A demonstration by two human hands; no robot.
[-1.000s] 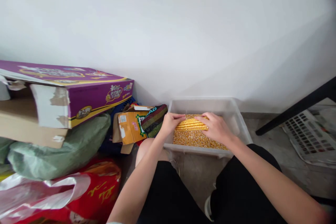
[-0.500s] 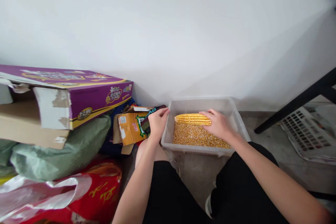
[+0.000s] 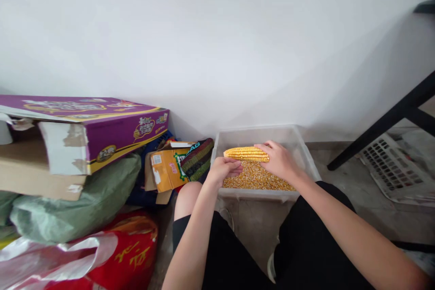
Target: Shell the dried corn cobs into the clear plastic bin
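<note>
A yellow corn cob (image 3: 246,153), its rows thick with kernels, lies sideways above a clear plastic bin (image 3: 307,154). My right hand (image 3: 277,159) is closed around the cob's right end. Just below the cob's left tip is my left hand (image 3: 224,170), fingers stretched out and a little apart, over the bin's left edge. I cannot make out whether its thumb touches the cob. Loose corn kernels (image 3: 260,179) cover the bin's floor.
Left of the bin are a mesh bag (image 3: 199,163), an orange carton (image 3: 168,170), a purple cardboard box (image 3: 125,133), a green sack (image 3: 78,204) and a red bag (image 3: 132,249). On the right stand a black frame leg (image 3: 374,133) and a white plastic basket (image 3: 396,170). A white wall rises behind.
My left hand has moved right, from beside the bin's left rim to below the cob's left tip, its fingers opening out. My right hand keeps hold of the cob.
</note>
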